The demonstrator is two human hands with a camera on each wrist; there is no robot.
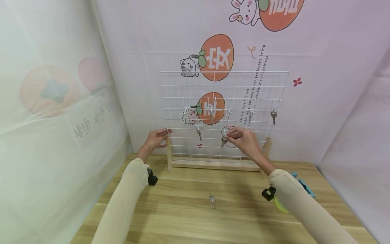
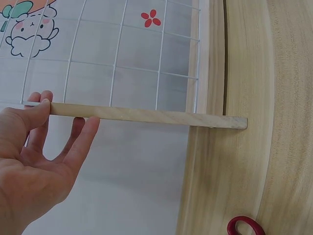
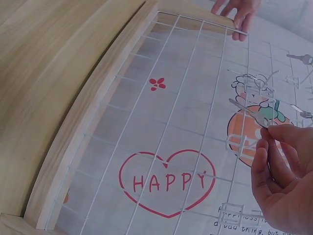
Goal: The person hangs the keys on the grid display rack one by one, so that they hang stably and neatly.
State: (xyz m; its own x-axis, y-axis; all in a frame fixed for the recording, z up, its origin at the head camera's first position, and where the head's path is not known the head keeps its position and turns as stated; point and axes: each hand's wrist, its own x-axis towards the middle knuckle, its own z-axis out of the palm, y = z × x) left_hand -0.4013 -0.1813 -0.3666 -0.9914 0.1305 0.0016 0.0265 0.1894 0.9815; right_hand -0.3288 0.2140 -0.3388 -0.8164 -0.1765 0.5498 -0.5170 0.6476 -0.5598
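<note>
A white wire grid (image 1: 189,138) stands upright in a wooden stand (image 1: 213,165) against the wall. My left hand (image 1: 156,139) pinches the top of the stand's left post (image 2: 146,115) at the grid's side edge, thumb on one face and fingers on the other. My right hand (image 1: 243,139) pinches a key (image 1: 223,141) at its head end, close to a white hook on the grid's lower row; its blade points down. To its left another key (image 1: 199,134) hangs from a hook. Several keys hang in the row above, among them a brown one (image 1: 274,117) at far right.
A small key (image 1: 212,199) lies on the wooden table (image 1: 170,210) in front of the stand. Right of it, partly behind my right sleeve, are blue objects (image 1: 307,188) and a yellow-green object (image 1: 280,205). A red loop (image 2: 245,226) shows in the left wrist view. Printed cloth walls surround the table.
</note>
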